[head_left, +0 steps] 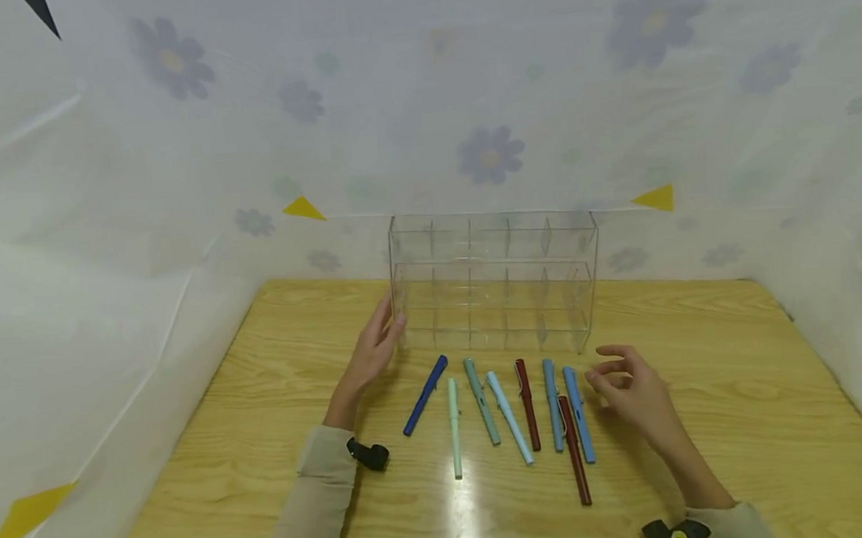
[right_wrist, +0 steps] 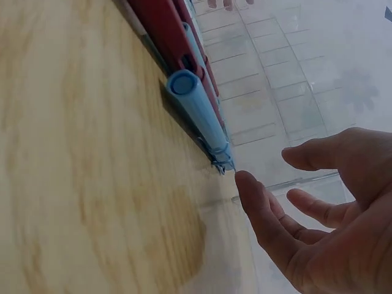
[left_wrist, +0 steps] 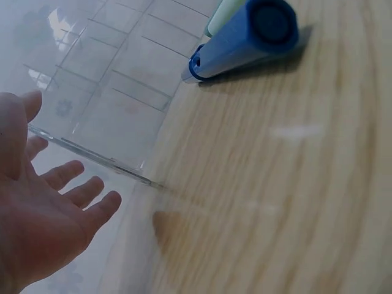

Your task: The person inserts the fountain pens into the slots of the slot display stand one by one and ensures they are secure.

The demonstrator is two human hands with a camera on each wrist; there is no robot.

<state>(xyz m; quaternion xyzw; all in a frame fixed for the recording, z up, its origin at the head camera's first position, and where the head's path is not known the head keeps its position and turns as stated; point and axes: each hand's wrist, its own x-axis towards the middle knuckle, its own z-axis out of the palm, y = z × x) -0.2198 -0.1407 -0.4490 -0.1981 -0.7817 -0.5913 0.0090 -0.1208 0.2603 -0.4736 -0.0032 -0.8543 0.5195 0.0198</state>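
In the head view a clear plastic divided rack (head_left: pixel 491 298) stands upright at the back of the table. My left hand (head_left: pixel 373 349) is at its left side edge, with the fingers loosely extended; whether they touch the panel I cannot tell. The left wrist view shows that hand (left_wrist: pixel 49 214) beside the panel's edge. My right hand (head_left: pixel 635 392) hovers right of the pens, fingers loosely bent and holding nothing. Several capped pens lie before the rack, among them a dark blue pen (head_left: pixel 425 395), a pale green pen (head_left: pixel 455 430), a dark red pen (head_left: pixel 575 452) and a blue pen (head_left: pixel 579 416).
The wooden table (head_left: pixel 716 400) is bordered by a pale flowered sheet (head_left: pixel 407 99) at the back and sides. Yellow triangular markers (head_left: pixel 657 199) show on the sheet. Black straps (head_left: pixel 369 455) sit at both wrists.
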